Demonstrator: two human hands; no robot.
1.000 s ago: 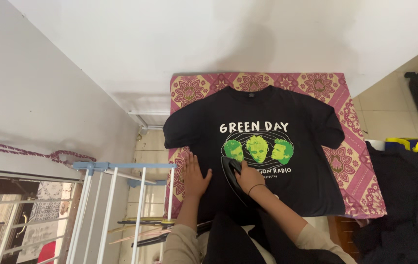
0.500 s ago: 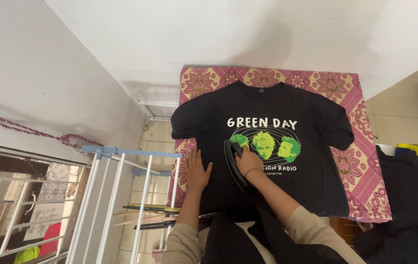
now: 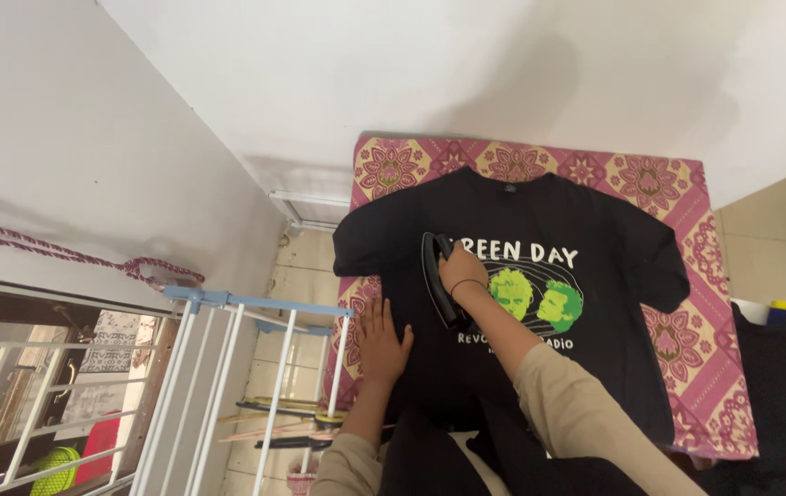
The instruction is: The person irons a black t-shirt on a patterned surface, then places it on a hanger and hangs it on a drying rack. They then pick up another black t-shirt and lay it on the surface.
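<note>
Hands were seen at work mid-ironing: right hand [image 3: 463, 269] closed on the black iron [image 3: 436, 280] at the chest print, left hand [image 3: 382, 338] spread flat on the black T-shirt [image 3: 595, 239], whose far sleeve and lower hem appeared not yet pressed.

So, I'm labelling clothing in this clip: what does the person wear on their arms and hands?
Both hands are bare. The right hand has a thin dark band at the wrist and a loose beige sleeve; the left hand has a matching beige sleeve.
</note>
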